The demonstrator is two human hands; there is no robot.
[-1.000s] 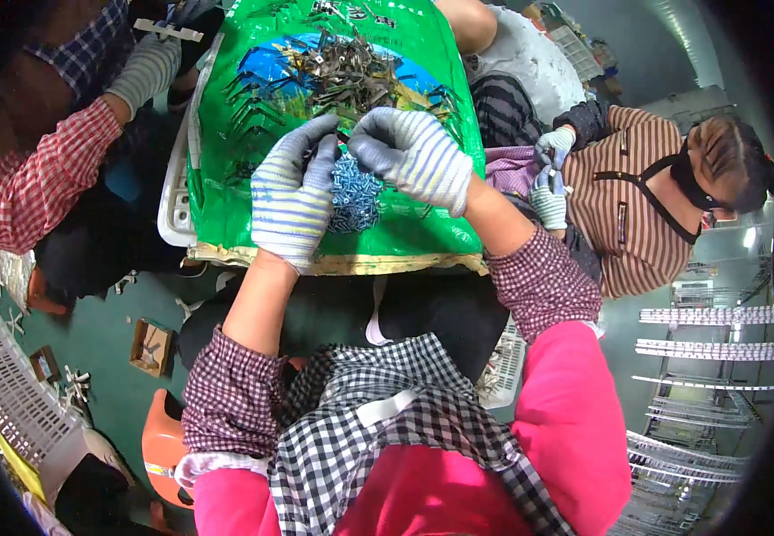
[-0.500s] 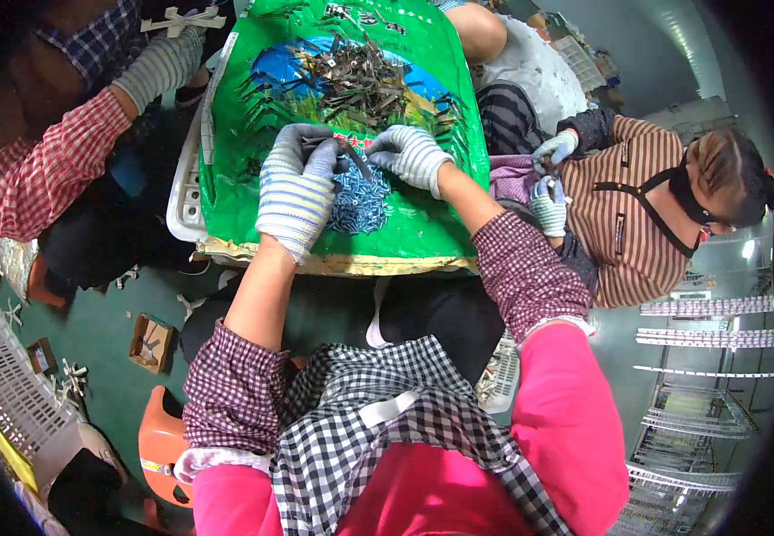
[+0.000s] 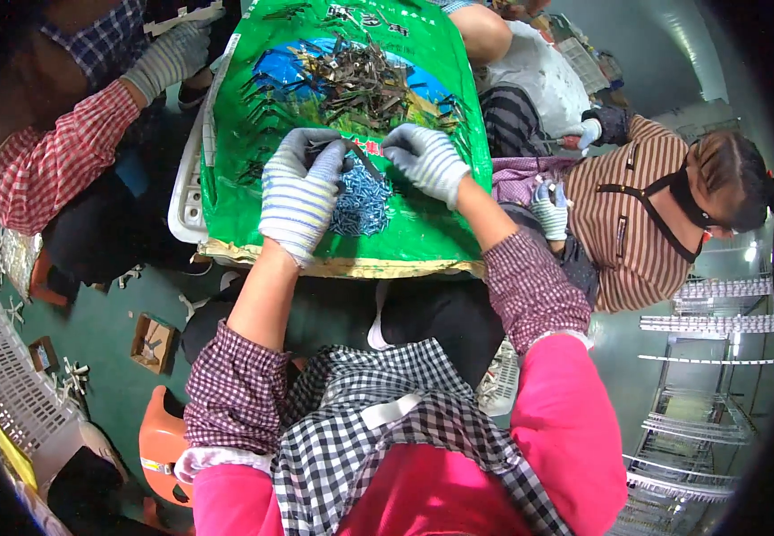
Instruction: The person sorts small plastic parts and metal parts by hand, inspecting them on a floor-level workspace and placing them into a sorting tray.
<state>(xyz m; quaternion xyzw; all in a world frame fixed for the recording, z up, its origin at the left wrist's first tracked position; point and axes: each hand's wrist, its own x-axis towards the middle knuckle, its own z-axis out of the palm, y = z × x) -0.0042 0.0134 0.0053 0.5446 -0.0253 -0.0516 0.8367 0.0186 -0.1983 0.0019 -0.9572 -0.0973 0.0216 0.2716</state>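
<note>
A green printed sack (image 3: pixel 422 228) lies spread flat as a work surface in front of me. My left hand (image 3: pixel 302 192), in a striped knit glove, is closed on a small dark metal piece just above a heap of small blue-grey metal parts (image 3: pixel 362 205). In the same kind of glove, my right hand (image 3: pixel 424 161) pinches the other end of that piece. A pile of dark bent metal strips (image 3: pixel 360 82) lies farther back on the sack.
A person in a red checked sleeve with a grey glove (image 3: pixel 168 58) works at the far left. Another person in a striped brown top (image 3: pixel 632 219) sits at the right, gloved hands low. A white crate (image 3: pixel 186 192) lies under the sack. Wire racks (image 3: pixel 708 375) stand right; a basket (image 3: pixel 3 393) sits left.
My view has shifted so the sack appears lower. My right hand has drawn back from over the blue-grey heap to its far right side, and both hands now pinch one dark piece.
</note>
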